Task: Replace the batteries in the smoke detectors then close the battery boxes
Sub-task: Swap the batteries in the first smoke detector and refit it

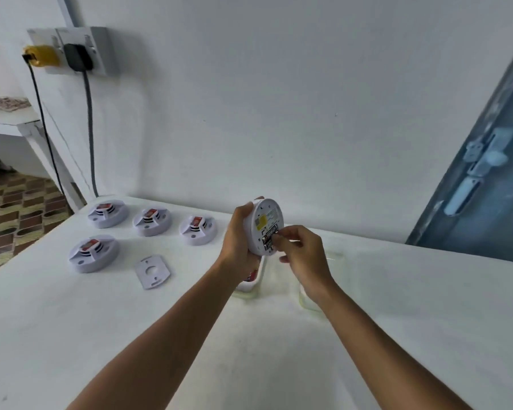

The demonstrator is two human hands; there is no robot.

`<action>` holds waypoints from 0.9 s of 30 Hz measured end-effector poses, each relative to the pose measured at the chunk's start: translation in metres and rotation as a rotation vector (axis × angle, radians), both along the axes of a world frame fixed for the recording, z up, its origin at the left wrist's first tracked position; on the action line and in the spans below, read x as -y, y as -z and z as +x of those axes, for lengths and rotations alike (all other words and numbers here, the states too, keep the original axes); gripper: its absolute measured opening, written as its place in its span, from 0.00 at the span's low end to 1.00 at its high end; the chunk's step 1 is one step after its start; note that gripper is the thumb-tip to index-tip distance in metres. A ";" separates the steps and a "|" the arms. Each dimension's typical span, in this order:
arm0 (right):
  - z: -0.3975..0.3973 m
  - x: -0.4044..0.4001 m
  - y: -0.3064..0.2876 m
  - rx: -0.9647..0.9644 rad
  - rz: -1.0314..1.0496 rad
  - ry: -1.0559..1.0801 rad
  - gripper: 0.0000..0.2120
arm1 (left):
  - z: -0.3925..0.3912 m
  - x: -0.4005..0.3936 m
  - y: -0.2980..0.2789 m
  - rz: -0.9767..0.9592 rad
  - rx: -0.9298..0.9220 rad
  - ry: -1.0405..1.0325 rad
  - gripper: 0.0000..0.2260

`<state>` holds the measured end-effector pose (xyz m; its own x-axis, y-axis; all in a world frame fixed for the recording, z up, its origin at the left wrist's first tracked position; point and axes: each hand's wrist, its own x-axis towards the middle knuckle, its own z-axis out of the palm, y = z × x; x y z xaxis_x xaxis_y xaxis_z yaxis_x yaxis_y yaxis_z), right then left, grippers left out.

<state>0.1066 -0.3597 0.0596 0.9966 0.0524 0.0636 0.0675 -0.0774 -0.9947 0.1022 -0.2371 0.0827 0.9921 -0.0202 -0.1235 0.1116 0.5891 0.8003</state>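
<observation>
Single head-worn view, forward and down, close over white table [101, 335].

On the tabletop [397, 321], three smoke detectors [151, 221] sit in a row along the far edge at eleven o'clock, with a fourth detector [93, 254] nearer, to their left. A cover plate [152, 271] lies just right of it. At twelve o'clock, both hands hold another detector [264, 226] above the tabletop.

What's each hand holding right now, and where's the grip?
Left hand grips the smoke detector by its rim. Right hand fingertips pinch at the batteries in its open compartment; whether one is lifted cannot be told.
</observation>
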 end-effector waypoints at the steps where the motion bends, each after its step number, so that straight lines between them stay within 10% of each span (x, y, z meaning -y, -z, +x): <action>1: 0.000 0.011 0.001 -0.012 0.044 0.002 0.01 | 0.002 0.013 0.000 0.005 0.008 -0.014 0.15; 18: 0.022 0.090 0.003 -0.172 0.373 0.287 0.03 | 0.030 0.100 0.012 0.397 0.131 -0.108 0.26; 23: 0.039 0.088 0.017 0.224 -0.237 0.432 0.03 | 0.041 0.079 0.017 0.335 0.063 -0.115 0.20; 27: 0.067 0.078 0.034 0.048 -0.728 0.177 0.04 | 0.042 0.065 0.021 0.312 0.006 -0.114 0.23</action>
